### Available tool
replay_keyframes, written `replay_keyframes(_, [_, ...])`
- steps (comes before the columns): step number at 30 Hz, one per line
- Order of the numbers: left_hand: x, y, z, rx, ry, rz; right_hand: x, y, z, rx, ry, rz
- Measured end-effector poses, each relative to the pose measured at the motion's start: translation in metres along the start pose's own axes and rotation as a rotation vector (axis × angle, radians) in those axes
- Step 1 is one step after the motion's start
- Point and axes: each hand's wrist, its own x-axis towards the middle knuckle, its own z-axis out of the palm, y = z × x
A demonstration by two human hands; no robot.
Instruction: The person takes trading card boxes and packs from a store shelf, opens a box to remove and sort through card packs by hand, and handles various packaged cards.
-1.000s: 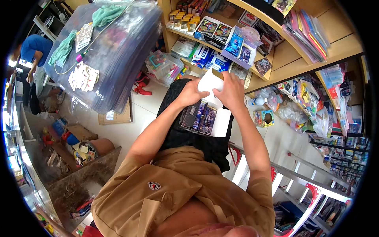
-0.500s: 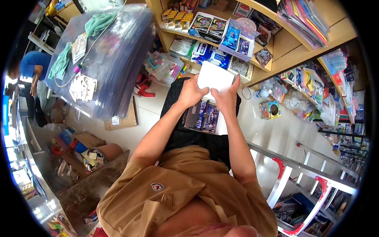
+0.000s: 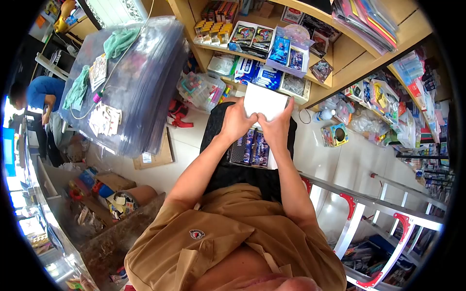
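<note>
An opened card box (image 3: 235,154) rests on my lap, with rows of dark blue and purple card packs (image 3: 260,149) inside. Its white cardboard flap (image 3: 264,103) stands out at the far end, facing me. My left hand (image 3: 235,121) is closed on the flap's left side, thumb on the near face. On the right side, my right hand (image 3: 275,127) grips the same flap. My thumbs nearly meet at its lower middle. The fingers behind the flap are mostly hidden.
Wooden shelves (image 3: 357,65) ahead hold open boxes of card packs (image 3: 251,39). Stacked clear plastic sheets (image 3: 141,92) stand at left, near a person in blue (image 3: 44,92). A metal ladder (image 3: 378,201) lies at right. A small yellow box (image 3: 335,135) is on the floor.
Both hands have come slightly nearer to me with the white flap, and the thumbs are closer together. My view has shifted a little. The box stays on my lap.
</note>
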Motion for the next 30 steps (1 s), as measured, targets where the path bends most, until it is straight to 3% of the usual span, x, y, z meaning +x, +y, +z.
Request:
replay_keyframes(8, [-0.004,0.003,-0.001,-0.006,0.008,0.017,-0.002,-0.002,0.003,0.005,0.038,0.081])
replay_keyframes(30, [-0.009,0.002,-0.001,-0.052,0.018,0.033,-0.002,-0.001,0.006,0.26,0.038,0.029])
